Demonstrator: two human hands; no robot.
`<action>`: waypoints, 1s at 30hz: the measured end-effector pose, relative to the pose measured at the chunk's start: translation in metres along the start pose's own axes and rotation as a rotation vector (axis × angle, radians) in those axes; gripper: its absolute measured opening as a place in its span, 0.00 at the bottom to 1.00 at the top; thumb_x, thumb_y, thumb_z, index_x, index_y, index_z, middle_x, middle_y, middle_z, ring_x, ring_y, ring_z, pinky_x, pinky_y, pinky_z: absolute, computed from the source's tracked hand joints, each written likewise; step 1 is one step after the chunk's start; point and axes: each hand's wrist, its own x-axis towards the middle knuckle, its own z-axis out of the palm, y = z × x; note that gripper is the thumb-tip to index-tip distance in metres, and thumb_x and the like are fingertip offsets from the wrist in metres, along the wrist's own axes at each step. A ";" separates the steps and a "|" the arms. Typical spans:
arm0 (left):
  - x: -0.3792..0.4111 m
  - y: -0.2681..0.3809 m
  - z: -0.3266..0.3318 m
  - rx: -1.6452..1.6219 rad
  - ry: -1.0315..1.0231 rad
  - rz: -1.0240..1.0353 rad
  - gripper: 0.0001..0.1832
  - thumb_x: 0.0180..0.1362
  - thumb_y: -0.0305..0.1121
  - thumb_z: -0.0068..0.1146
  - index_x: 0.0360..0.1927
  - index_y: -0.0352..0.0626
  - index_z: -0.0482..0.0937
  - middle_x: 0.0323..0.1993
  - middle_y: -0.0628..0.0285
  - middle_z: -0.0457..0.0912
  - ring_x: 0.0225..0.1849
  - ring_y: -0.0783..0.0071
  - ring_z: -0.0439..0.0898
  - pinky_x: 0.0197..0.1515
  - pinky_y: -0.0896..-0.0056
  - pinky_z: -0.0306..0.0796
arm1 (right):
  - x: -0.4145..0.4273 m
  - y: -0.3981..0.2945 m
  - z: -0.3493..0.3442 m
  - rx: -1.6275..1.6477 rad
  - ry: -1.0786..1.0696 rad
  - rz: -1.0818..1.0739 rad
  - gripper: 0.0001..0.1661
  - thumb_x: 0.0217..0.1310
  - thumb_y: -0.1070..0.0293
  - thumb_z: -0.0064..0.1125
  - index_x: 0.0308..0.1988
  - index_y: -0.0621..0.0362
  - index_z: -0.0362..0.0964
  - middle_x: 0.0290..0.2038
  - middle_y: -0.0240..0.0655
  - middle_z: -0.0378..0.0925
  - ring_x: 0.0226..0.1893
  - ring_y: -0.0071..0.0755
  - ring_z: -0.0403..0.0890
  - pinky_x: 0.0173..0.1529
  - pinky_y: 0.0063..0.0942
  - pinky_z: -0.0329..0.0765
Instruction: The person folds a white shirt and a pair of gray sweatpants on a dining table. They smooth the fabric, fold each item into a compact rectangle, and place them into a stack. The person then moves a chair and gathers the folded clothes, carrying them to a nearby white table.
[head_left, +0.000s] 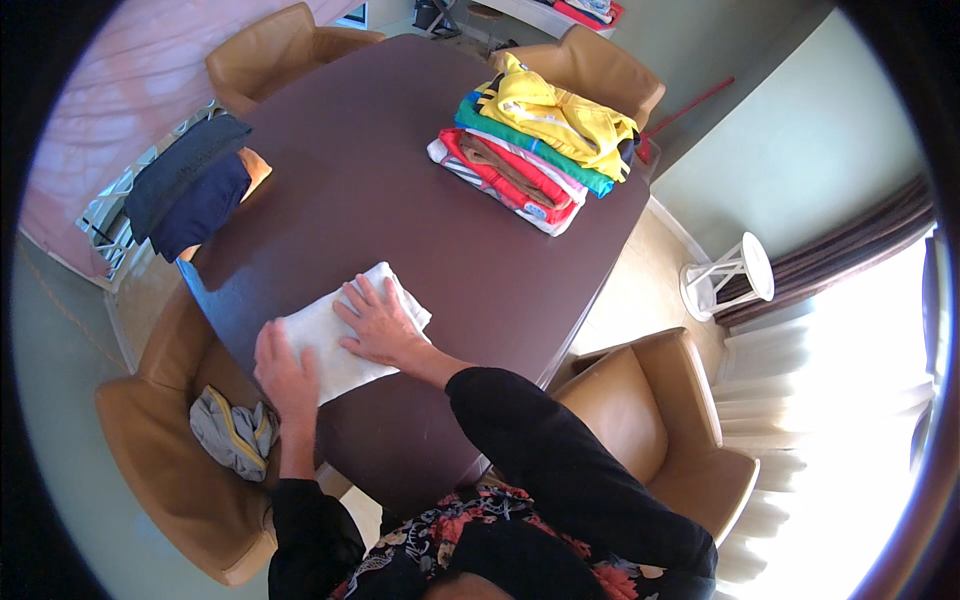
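Note:
A folded white cloth (330, 375) lies flat near the edge of the dark brown table (352, 187). My right hand (379, 322) rests on its upper part with the fingers spread. At its left side is my left hand (287, 371), slightly blurred, fingers apart and pointing away from me. Neither hand grips the cloth. Farther right on the table stands a stack of folded clothes (517, 180), red, green and white, topped by a yellow garment (562, 116). At the table's left edge lie folded dark garments (191, 180) over something orange.
Tan leather chairs surround the table, one at the lower left (172, 457) with a grey garment (232, 435) on its seat, another at the right (637, 412). A small white round stand (757, 266) is on the floor near the curtains.

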 end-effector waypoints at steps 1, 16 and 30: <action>-0.003 0.006 0.000 0.077 0.037 0.151 0.32 0.53 0.38 0.56 0.63 0.47 0.62 0.66 0.51 0.58 0.66 0.50 0.58 0.59 0.49 0.59 | 0.000 -0.001 0.001 0.007 0.006 0.002 0.37 0.58 0.41 0.46 0.60 0.52 0.62 0.64 0.41 0.57 0.67 0.48 0.49 0.64 0.60 0.50; -0.017 0.008 0.031 0.064 -0.195 0.018 0.28 0.58 0.41 0.49 0.63 0.49 0.63 0.68 0.58 0.56 0.69 0.50 0.51 0.61 0.40 0.53 | -0.035 -0.015 -0.013 0.094 -0.197 -0.206 0.51 0.44 0.34 0.59 0.64 0.46 0.56 0.67 0.44 0.51 0.69 0.52 0.46 0.64 0.66 0.43; -0.018 -0.059 0.041 0.174 -0.080 -0.350 0.30 0.61 0.46 0.45 0.66 0.51 0.59 0.70 0.58 0.51 0.72 0.54 0.44 0.63 0.38 0.50 | 0.012 0.002 0.007 -0.024 -0.062 -0.172 0.43 0.50 0.41 0.57 0.64 0.43 0.56 0.67 0.40 0.51 0.68 0.47 0.48 0.63 0.66 0.45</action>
